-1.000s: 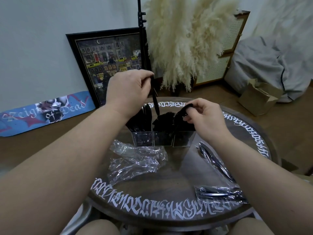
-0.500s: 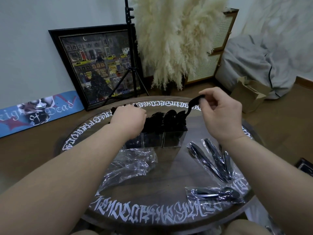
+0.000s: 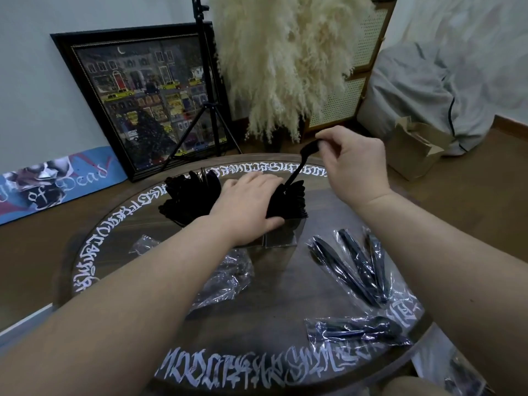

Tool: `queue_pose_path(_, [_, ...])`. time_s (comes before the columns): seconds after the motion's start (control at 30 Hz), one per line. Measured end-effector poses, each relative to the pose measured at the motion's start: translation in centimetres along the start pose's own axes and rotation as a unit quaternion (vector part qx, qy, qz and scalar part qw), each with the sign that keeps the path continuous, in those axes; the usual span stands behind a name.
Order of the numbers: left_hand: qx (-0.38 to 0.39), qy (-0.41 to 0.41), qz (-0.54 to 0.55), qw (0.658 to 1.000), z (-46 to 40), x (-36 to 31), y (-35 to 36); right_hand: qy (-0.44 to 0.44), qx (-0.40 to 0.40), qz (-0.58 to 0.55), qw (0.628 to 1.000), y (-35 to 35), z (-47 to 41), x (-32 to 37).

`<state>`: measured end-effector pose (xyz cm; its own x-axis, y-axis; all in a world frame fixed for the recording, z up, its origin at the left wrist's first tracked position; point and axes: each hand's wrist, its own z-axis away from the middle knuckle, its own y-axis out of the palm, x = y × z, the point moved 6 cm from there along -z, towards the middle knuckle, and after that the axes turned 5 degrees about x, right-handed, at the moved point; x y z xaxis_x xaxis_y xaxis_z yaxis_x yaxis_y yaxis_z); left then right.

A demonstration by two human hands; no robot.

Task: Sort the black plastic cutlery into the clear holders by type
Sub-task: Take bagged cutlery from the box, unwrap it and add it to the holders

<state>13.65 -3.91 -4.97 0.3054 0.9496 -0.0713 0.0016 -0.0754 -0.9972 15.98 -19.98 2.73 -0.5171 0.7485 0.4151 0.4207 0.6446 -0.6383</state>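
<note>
Clear holders stand in a row at the middle of the round table, packed with black plastic cutlery. My left hand lies flat over the middle holder's cutlery, fingers straight, thumb against the right holder's front. My right hand pinches the top of a black spoon whose handle reaches down into the right holder's bunch. Wrapped black cutlery packs lie to the right, and one more wrapped pack near the front edge.
Empty crumpled wrappers lie in front of the holders. Behind the table stand a tripod, a framed picture and pampas grass. A cardboard box and grey beanbag sit on the floor at right.
My left hand dropped from holding a knife above the holders and now lies flat on the cutlery. My right hand rose with the spoon, then brought it over the right holder.
</note>
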Motion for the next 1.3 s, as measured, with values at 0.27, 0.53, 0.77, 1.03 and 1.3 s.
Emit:
queue_pose_path(0.27, [-0.061,-0.022,0.014,0.998,0.1,0.7,-0.3,-0.010,0.207,0.086,0.975,5.5,1.6,-0.3])
queue_pose_path(0.53, [-0.062,-0.027,0.000,0.998,0.8,0.3,-0.1,0.006,0.306,0.124,0.944,7.7,2.5,-0.9])
queue_pose_path(0.77, [-0.106,-0.013,0.001,0.994,3.6,-1.6,-0.9,0.017,0.225,0.066,0.972,2.7,5.4,-0.8])
queue_pose_path(1.03, [-0.047,0.001,0.030,0.998,8.3,-6.2,3.3,0.072,0.476,0.137,0.866,0.8,16.4,-3.5])
queue_pose_path(1.3, [0.037,0.001,0.076,0.996,11.4,-7.9,7.5,0.042,0.564,0.241,0.789,2.6,21.8,-4.9])
